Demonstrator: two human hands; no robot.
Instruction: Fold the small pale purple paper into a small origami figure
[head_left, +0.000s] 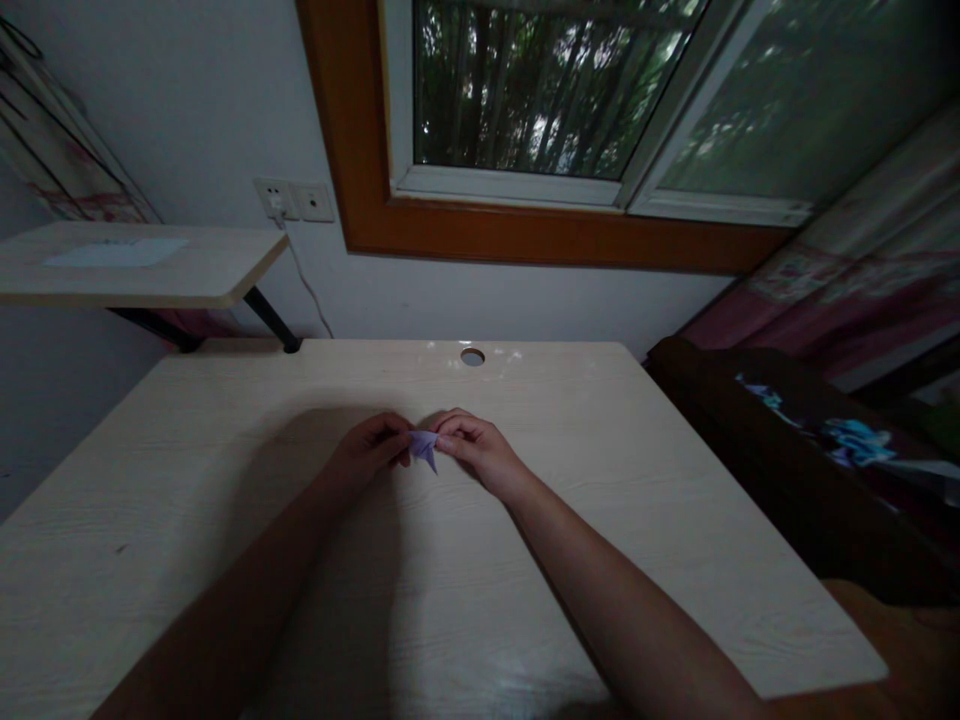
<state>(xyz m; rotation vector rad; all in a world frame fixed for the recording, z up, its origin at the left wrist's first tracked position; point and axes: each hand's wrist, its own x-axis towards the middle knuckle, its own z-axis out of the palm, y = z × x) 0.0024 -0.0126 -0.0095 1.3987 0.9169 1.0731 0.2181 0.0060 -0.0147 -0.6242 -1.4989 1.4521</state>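
Note:
A small folded piece of purple paper [424, 447] hangs between my two hands, just above the middle of a pale wooden desk [225, 470]. My left hand [371, 448] pinches its left side with closed fingers. My right hand [472, 445] pinches its right side, fingers curled in. A pointed corner of the paper sticks down toward the desk. Both forearms reach in from the bottom of the view.
A round cable hole [472, 356] sits near the desk's far edge. A raised side shelf [142, 265] stands at the back left, below a wall socket [294, 200] with a cable. A window is behind the desk. A dark bed frame [787, 470] and bedding lie to the right.

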